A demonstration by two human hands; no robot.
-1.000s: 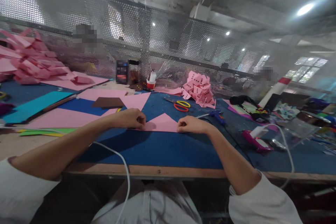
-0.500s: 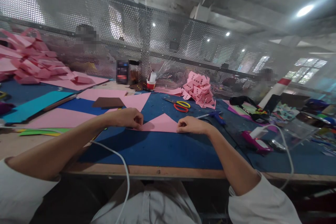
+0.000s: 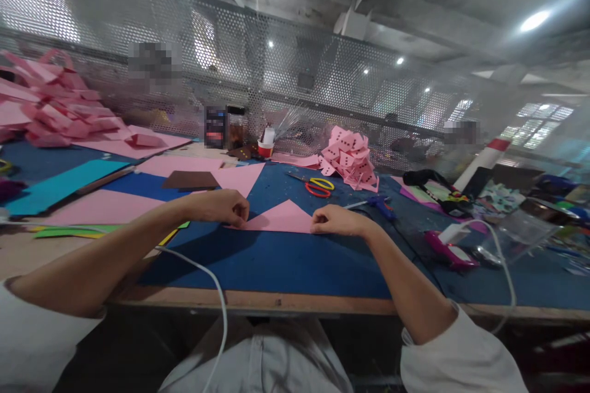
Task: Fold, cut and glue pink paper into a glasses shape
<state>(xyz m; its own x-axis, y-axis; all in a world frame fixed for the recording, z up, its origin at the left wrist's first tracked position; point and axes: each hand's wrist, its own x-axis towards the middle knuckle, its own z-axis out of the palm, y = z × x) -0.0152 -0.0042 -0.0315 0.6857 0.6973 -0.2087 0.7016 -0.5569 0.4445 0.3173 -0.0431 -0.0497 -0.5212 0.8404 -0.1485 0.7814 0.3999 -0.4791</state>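
A pink paper sheet [image 3: 282,218], triangular as it shows, lies on the blue mat [image 3: 286,264] with its peak pointing away from me. My left hand [image 3: 225,209] is closed at its left corner, thumb and fingers pinched together. At the right corner, my right hand [image 3: 334,221] pinches the paper in the same way. Both hands rest low, close to the mat, and cover the paper's ends. Just beyond the sheet lie scissors [image 3: 319,186] with red and yellow handles. A blue glue gun [image 3: 381,206] sits beyond my right hand.
Pink cut pieces with dark dots [image 3: 349,156] are heaped at the back. Folded pink paper [image 3: 59,107] piles up at the far left. A white cable [image 3: 216,285] hangs over the table's front edge [image 3: 276,299]. To the right stands a clear plastic container [image 3: 519,230].
My left hand has shifted slightly left along the paper's near edge. My right hand and the paper look nearly unchanged.
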